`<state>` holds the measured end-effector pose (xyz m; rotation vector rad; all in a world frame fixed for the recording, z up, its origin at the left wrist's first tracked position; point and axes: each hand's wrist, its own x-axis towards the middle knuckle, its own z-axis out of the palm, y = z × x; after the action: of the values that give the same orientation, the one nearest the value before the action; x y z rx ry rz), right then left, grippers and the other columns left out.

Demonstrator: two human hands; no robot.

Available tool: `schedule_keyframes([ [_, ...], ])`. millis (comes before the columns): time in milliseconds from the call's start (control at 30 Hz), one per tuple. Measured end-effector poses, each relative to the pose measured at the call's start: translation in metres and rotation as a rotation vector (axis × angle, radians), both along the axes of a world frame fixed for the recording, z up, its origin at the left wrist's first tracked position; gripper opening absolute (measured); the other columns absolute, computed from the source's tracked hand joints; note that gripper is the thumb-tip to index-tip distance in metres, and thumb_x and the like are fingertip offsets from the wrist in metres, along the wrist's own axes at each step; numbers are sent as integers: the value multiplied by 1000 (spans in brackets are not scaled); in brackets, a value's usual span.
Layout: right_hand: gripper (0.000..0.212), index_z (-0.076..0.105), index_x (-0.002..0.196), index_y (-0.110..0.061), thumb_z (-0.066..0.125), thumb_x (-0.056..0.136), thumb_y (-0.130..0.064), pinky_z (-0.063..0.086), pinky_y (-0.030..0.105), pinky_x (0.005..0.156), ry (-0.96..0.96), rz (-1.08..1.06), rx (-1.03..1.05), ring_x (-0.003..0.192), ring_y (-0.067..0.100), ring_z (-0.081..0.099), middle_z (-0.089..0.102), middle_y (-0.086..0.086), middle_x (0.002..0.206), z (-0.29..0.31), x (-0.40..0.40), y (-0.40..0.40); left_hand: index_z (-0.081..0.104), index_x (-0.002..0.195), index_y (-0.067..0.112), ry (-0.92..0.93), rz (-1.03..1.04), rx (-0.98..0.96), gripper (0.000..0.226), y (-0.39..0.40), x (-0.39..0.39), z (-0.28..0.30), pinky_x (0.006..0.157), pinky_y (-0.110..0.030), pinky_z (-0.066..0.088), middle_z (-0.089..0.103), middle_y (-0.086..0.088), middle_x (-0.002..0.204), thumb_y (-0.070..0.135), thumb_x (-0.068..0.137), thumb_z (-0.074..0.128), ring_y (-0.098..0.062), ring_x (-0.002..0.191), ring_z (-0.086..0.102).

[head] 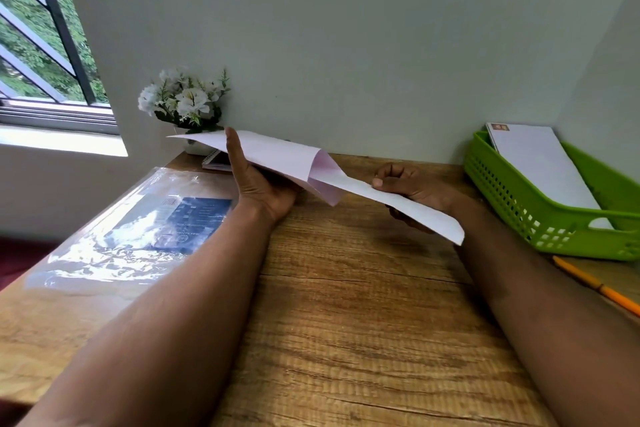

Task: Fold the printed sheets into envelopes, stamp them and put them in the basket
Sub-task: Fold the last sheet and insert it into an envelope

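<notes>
While the wooden surface (346, 288) carries a plastic-wrapped packet (138, 218) at the left and a green basket (519, 204) at the right, the sheet (277, 156) is held in the air above the middle, clear of the wood. The basket already contains one stamped envelope (540, 163). The sheet is partly folded, with one panel doubled over near its centre and the crease not yet flattened.

Risk: with no support under the paper, the fold can set crooked if the edges are not matched before pressing. An uneven pull between the two grips can shear the panels out of line or crumple the loose right end.

The left hand (263, 184) reaches forward, palm under the folded part, thumb upright against the near edge, fingers hidden beneath. The right hand (405, 187) is curled, pinching the free end between thumb and fingers. A yellow pencil (595, 284) lies near the basket. Flowers (183, 97) stand by the wall.
</notes>
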<state>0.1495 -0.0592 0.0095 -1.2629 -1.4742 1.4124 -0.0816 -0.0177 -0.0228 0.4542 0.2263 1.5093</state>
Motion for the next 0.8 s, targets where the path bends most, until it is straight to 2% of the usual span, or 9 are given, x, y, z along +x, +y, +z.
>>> schedule_keyframes([
  [100, 27, 58, 87, -16, 70, 82, -40, 47, 25, 54, -250, -129, 55, 59, 13, 60, 66, 1, 79, 3, -20, 1, 58, 113, 16, 36, -30, 10, 70, -2, 7, -1, 103, -56, 38, 63, -11, 98, 74, 74, 55, -32, 98, 60],
  [133, 32, 59, 87, -16, 66, 83, -47, 48, 27, 57, -221, -143, 21, 63, 15, 60, 64, 3, 83, 4, -25, -1, 58, 117, 17, 39, -37, 11, 72, -4, 9, 0, 102, -56, 40, 64, -12, 102, 74, 74, 55, -33, 102, 60],
  [233, 44, 53, 79, -13, 60, 79, -56, 56, 29, 53, 350, -4, -227, 62, 20, 65, 62, 10, 83, 9, -22, -9, 59, 115, 19, -13, -9, -23, 69, -4, 6, 1, 98, -55, 43, 66, -12, 106, 74, 75, 53, -35, 107, 59],
  [267, 48, 55, 84, -11, 57, 79, -59, 58, 33, 55, 478, 108, -240, 75, 25, 69, 64, 15, 94, 10, -16, -10, 59, 113, 19, -36, 11, -44, 67, -4, 3, 2, 97, -56, 43, 66, -12, 105, 75, 75, 52, -35, 106, 60],
  [333, 62, 54, 112, -8, 56, 79, -61, 60, 47, 65, 586, 353, -200, 111, 36, 60, 52, 22, 132, 8, 3, -9, 59, 109, 20, -78, 54, -64, 64, -5, -2, 4, 95, -58, 44, 67, -12, 105, 74, 75, 52, -35, 106, 61],
  [433, 84, 28, 147, -23, 71, 78, -43, 56, 51, 80, 630, 626, -178, 118, 39, 56, 22, 16, 156, 2, 23, -6, 59, 112, 21, -108, 106, -97, 64, -4, -6, 5, 92, -57, 47, 68, -11, 104, 73, 75, 54, -33, 104, 63],
  [533, 104, 24, 149, -32, 86, 65, -23, 57, 40, 82, 537, 641, -111, 103, 29, 65, 29, 14, 154, -1, 22, -11, 60, 111, 20, -103, 128, -119, 64, -3, -6, 6, 90, -56, 49, 69, -10, 106, 73, 75, 55, -33, 103, 64],
  [633, 101, 34, 146, -25, 88, 60, -11, 59, 28, 69, 502, 431, -10, 103, 22, 65, 44, 16, 145, -1, 3, -12, 60, 105, 20, -91, 108, -110, 61, -3, -2, 5, 85, -54, 52, 72, -10, 93, 73, 77, 53, -33, 96, 65],
  [800, 93, 45, 138, -17, 90, 57, -16, 57, 27, 70, 567, 213, 93, 109, 24, 62, 54, 18, 135, -6, -23, -11, 58, 120, 18, -84, 4, -62, 71, -7, 8, 6, 99, -58, 42, 62, -14, 122, 73, 75, 56, -35, 122, 55],
])
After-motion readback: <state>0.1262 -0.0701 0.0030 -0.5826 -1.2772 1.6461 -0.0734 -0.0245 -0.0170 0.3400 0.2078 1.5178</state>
